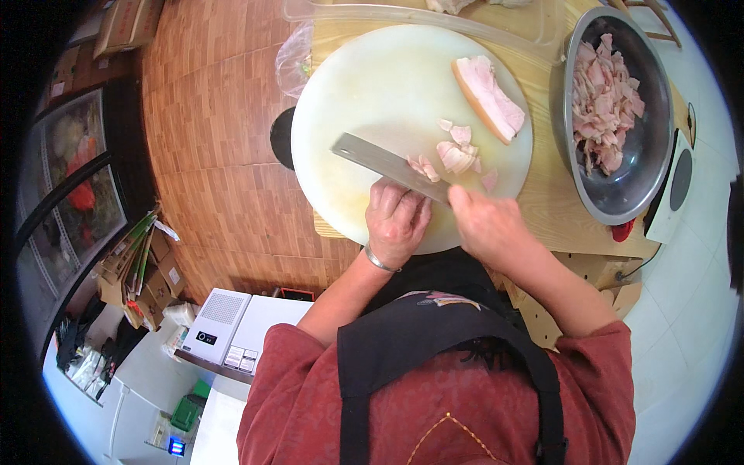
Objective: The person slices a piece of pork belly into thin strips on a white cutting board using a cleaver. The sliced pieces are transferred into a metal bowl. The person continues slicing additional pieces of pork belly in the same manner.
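Note:
A round white cutting board (380, 85) lies on a wooden table. My right hand (484, 225) grips the handle of a broad cleaver (384, 161), whose blade lies flat over the board's near side, pointing left. My left hand (397, 218) rests on the board's near edge, fingers curled beside the blade and holding nothing. Several small cut pieces of pale pink meat (455, 155) lie just beyond the blade. A larger slab of pork with a fat layer (488, 97) sits at the board's far right.
A large steel bowl (647, 178) full of cut meat stands right of the board. A clear plastic bag (293, 58) lies at the board's left. Brown tiled floor, cardboard boxes (143, 271) and a white appliance (221, 329) are to the left.

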`<state>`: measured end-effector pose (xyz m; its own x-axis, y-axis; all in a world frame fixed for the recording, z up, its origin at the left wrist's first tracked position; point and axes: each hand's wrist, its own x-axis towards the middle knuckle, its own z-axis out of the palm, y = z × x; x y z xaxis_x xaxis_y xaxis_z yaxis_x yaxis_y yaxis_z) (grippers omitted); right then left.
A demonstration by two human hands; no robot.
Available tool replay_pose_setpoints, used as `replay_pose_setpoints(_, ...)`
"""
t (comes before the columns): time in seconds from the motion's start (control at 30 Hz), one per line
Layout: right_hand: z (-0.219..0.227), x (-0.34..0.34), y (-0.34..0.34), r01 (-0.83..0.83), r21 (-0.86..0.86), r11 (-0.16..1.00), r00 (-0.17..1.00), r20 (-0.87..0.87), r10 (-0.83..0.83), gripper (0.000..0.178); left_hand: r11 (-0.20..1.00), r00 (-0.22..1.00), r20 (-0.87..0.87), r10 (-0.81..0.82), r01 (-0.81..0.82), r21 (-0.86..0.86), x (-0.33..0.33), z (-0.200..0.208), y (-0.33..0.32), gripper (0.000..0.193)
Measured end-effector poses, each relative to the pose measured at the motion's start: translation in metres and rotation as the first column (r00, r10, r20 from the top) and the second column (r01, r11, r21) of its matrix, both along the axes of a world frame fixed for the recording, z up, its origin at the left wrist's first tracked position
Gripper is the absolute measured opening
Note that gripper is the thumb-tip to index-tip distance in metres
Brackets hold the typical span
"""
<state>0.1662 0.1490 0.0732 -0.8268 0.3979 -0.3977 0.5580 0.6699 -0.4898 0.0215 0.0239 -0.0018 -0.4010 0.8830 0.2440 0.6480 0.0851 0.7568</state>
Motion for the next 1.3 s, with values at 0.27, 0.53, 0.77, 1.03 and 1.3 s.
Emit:
replay_pose_setpoints(0.27, 0.004, 0.019, 0.011, 0.135, 0.02, 0.991, 0.988, -0.081, -0.133, 0.013, 0.999, 0.999, -0.048, -0.022, 0.025, 0.047, -0.004, 0.006, 0.002, 0.032)
replay_pose_setpoints(0.53, 0.053, 0.053, -0.005, 0.019, 0.017, 1.0, 1.0, 0.018, -0.019, 0.011, 0.999, 0.998, -0.063, -0.024, 0.022, -0.027, -0.002, 0.005, -0.002, 0.04)
replay_pose_setpoints(0.77, 0.042, 0.041, -0.007, 0.005, -0.001, 1.0, 0.999, 0.04, -0.005, 0.012, 1.0, 1.0, -0.016, -0.016, 0.015, -0.027, -0.004, 0.008, 0.0, 0.045)
replay_pose_setpoints(1.03, -0.02, -0.008, -0.003, 0.027, 0.087, 0.996, 0.991, -0.134, -0.015, 0.015, 1.0, 1.0, -0.016, -0.012, 0.013, 0.026, -0.003, 0.003, 0.003, 0.032)
replay_pose_setpoints(1.3, 0.032, 0.043, 0.003, 0.043, 0.0, 0.999, 0.998, -0.043, -0.043, 0.013, 0.999, 0.999, -0.042, 0.0, 0.002, 0.048, -0.002, 0.006, 0.001, 0.032)
